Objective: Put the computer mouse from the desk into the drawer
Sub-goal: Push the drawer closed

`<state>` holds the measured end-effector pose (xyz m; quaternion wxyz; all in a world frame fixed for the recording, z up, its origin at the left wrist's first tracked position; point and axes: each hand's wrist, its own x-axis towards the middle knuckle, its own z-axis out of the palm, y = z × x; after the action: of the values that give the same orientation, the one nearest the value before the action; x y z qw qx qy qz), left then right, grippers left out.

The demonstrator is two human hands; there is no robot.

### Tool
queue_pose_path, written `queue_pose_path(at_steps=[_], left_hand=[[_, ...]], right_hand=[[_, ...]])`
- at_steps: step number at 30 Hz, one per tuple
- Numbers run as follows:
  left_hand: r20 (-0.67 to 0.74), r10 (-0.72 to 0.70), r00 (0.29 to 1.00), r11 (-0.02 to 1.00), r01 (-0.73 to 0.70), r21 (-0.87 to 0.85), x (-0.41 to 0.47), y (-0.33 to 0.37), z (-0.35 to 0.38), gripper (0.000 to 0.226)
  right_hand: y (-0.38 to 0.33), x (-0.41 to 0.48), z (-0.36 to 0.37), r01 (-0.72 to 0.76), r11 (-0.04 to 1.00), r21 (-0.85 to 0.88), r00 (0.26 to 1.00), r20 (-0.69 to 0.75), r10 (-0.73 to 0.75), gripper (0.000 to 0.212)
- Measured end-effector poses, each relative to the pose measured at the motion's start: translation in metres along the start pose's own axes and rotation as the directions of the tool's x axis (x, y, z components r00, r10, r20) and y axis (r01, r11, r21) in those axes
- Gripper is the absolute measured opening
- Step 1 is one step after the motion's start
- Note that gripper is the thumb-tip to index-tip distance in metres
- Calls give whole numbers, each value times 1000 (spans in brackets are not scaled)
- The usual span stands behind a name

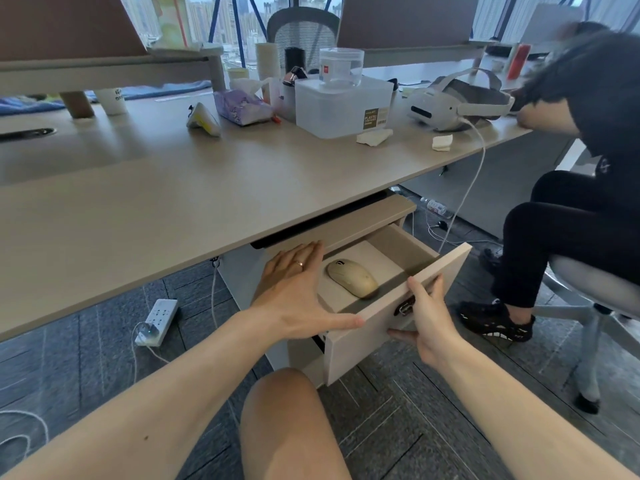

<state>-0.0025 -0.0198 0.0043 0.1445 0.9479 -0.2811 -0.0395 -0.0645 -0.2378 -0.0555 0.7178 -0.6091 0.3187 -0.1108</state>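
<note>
Lying in open drawer (398, 317), mouse (352, 278), between left hand (298, 296), right hand (429, 320)

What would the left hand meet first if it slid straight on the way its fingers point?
Probably the cabinet top just above the open drawer: the left hand points up and away, its fingertips already close to that edge. The mouse lies to its right, off that line. Depth is uncertain.

Head camera looks down, close over drawer (398, 306).
</note>
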Motion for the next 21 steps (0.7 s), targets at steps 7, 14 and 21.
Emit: queue_pose_path(at_steps=[7,14,21], left_hand=[[-104,54,993,998,-52,22,5,-11,2,118],[-202,85,976,996,-88,-3,16,-22,2,82],[-325,137,936,990,-144,1,19,-30,13,66]], right_hand=[[-7,8,30,8,996,84,999,39,-12,68],[-15,27,59,-35,992,117,998,64,28,70],[-16,47,86,-81,982,170,995,78,68,75]])
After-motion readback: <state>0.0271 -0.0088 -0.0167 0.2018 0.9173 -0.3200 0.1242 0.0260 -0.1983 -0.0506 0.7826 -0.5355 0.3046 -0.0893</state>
